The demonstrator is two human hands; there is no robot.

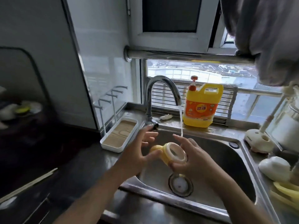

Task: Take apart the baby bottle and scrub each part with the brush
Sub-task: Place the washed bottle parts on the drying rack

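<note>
Right hand (194,164) is wrapped round the yellow bottle (167,156) at center frame, with the open mouth tilted up, I'd guess to catch water. Left hand (142,152) just props its far end, fingers loose and spread. The tap (163,88) is running right behind, into the sink (226,159).
</note>
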